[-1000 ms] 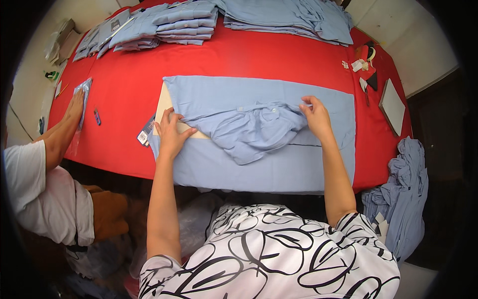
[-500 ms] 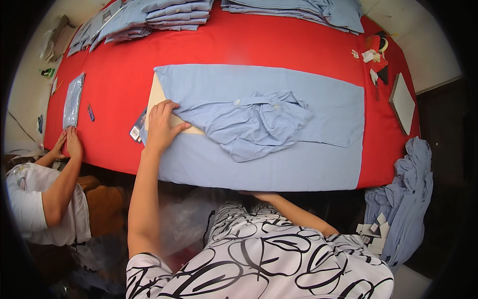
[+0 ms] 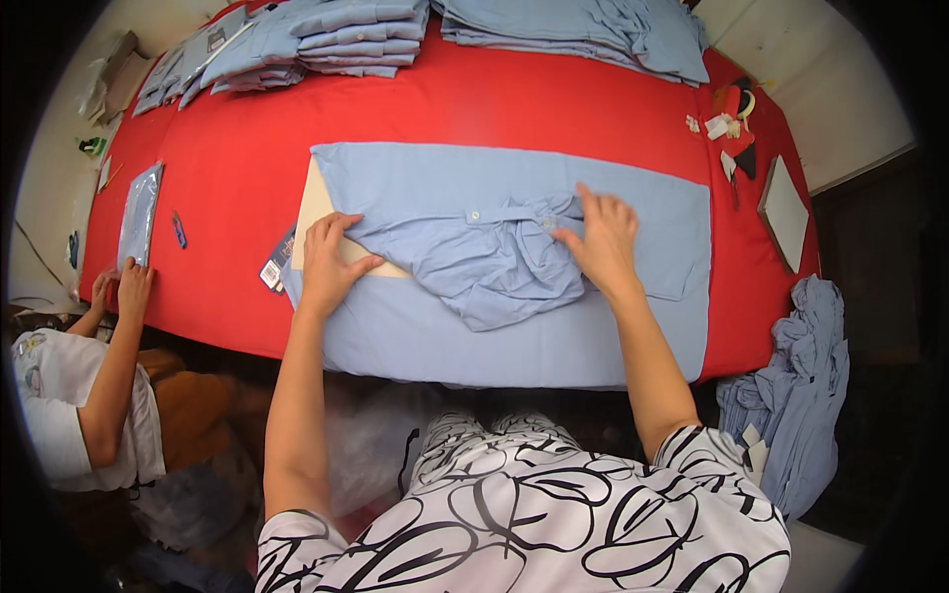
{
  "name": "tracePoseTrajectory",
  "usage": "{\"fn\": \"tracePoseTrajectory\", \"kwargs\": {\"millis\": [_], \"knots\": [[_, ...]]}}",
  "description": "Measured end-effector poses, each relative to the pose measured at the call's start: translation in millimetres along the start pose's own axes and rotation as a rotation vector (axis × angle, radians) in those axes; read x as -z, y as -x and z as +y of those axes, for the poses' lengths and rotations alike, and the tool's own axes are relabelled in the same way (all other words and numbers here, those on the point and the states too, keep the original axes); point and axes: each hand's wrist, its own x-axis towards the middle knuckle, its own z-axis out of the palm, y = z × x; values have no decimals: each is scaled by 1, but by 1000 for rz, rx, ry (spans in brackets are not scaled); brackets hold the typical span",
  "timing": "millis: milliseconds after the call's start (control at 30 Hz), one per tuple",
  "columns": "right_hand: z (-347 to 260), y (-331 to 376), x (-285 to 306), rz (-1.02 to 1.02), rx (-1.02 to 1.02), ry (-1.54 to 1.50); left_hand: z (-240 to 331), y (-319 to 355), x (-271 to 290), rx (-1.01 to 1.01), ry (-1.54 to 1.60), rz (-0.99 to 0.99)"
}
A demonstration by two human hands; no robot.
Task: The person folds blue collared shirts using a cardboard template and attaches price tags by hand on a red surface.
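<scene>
Pressing flat, my left hand (image 3: 328, 259) lies open on the cream cardboard sheet (image 3: 318, 212) under the light blue cotton shirt (image 3: 514, 247), spread on the red table (image 3: 227, 198); my right hand (image 3: 603, 237) rests open-fingered on its bunched sleeve.

There is only one view, taken from the head of the person who stands at the near edge of the red surface (image 3: 227, 178). It looks steeply down and a little forward, close enough that the person's patterned top fills the bottom edge and both forearms reach up into the middle. The wide lens bends the surface's edges and darkens the corners. The far edge with the stacked shirts (image 3: 326, 35) sits at the top, a co-worker's arm (image 3: 114, 366) at the left, and a heap of blue cloth (image 3: 801, 395) at the right.
</scene>
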Motion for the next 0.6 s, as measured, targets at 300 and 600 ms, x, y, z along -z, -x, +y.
{"fn": "tracePoseTrajectory", "kwargs": {"millis": [300,600], "knots": [[4,-97,-17,-305,-30,-132,-3,3,4,13,-11,-11],[-16,-31,-85,-91,32,56,1,3,4,10,-18,15]]}}
